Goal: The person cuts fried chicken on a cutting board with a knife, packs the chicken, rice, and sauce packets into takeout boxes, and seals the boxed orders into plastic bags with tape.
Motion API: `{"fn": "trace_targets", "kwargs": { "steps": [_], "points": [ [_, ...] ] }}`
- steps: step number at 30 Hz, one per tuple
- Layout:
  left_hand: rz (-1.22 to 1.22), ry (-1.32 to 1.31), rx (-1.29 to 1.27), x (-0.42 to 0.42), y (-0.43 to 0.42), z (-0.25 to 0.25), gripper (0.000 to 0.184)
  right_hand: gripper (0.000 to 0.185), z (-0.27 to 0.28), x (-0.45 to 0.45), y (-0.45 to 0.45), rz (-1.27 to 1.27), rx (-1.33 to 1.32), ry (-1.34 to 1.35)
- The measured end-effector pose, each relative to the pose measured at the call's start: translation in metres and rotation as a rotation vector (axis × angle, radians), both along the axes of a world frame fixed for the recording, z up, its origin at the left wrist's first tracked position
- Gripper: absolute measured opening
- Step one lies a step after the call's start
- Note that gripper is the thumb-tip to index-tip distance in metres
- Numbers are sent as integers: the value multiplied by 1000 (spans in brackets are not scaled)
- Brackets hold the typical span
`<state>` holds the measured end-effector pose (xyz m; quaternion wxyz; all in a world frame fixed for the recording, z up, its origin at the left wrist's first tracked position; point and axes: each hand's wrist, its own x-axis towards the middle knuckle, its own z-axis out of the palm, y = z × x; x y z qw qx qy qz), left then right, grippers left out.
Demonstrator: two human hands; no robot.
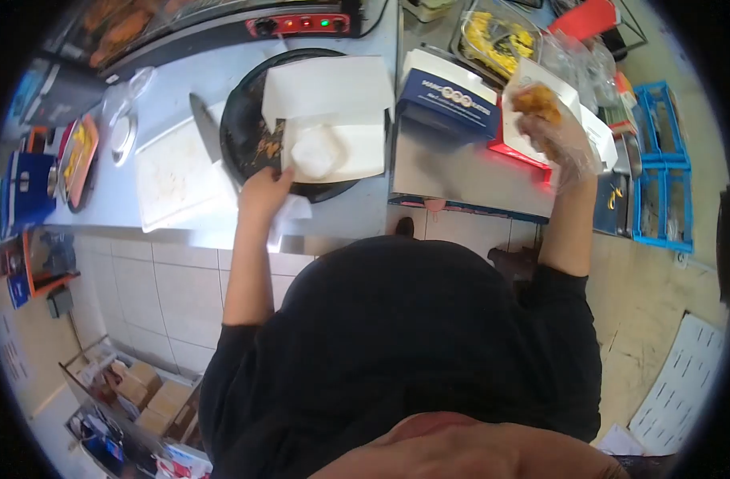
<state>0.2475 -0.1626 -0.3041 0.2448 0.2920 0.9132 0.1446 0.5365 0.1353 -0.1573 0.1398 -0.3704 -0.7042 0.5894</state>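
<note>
An open white takeaway box rests over a round black pan. In its base sits a mound of white rice. My left hand pinches the box's near left corner between thumb and fingers. On the right, my right hand wears a clear plastic glove and is closed around a piece of golden-brown fried food. That piece is above a second open white box. Beside it stands a dark blue printed box. The glove and food partly hide the right fingers.
A knife lies left of the pan, next to a white cutting board. A tray of yellow food is at the back right, near crumpled plastic bags. Blue crates stand at the far right. A heated display borders the back.
</note>
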Motion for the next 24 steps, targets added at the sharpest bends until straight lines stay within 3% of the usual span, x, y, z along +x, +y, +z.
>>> {"fn": "trace_targets", "kwargs": {
  "steps": [3, 5, 6, 7, 8, 9, 10, 11, 12, 14, 15, 16, 18, 20, 22, 23, 24],
  "points": [
    [-80, 66, -22, 3, 8, -17, 38, 37, -9, -78, -59, 474, -100, 170],
    [-82, 123, 33, 11, 11, -15, 31, 39, -33, -134, -94, 559, 15, -240],
    [-80, 125, 37, 11, 10, -16, 31, 41, -52, -155, -106, 551, 47, -294],
    [-65, 130, 15, 11, 8, -19, 30, 42, -92, -171, -110, 578, 414, -409],
    [-54, 135, -8, 11, 6, -21, 29, 42, -123, -171, -117, 576, 415, -409],
    [-63, 136, -5, 12, 4, -18, 29, 42, -149, -170, -122, 501, 594, -432],
    [-30, 123, 6, 14, 2, -11, 29, 42, -159, -169, -123, 418, 775, -455],
    [7, 104, 18, 18, -1, -5, 29, 35, -133, -165, -127, 441, 826, -404],
    [61, 118, 94, 21, -6, 0, 30, 35, -102, -156, -122, 436, 823, -415],
    [159, 150, 233, 23, -19, 14, 32, 28, -41, -124, -96, 456, 465, -67],
    [173, 168, 273, 22, -24, 17, 31, 25, -21, -107, -83, 304, 564, -81],
    [184, 4, 301, 24, -21, 35, 29, 23, -10, -84, -69, 145, 663, -100],
    [82, -266, 456, 36, -10, 51, 25, 21, -44, -27, -11, -199, 955, -96],
    [-1, -189, 460, 60, 14, 68, 22, 21, -66, 61, 59, -326, 1235, -156],
    [-240, 237, 384, 80, 50, 90, 25, 22, -55, 140, 89, -486, 1076, -502],
    [-351, 333, 415, 91, 74, 99, 29, 22, -59, 158, 97, -498, 1070, -507],
    [-457, 431, 443, 102, 99, 104, 35, 25, -67, 174, 105, -333, 961, -772]
  ]
}}
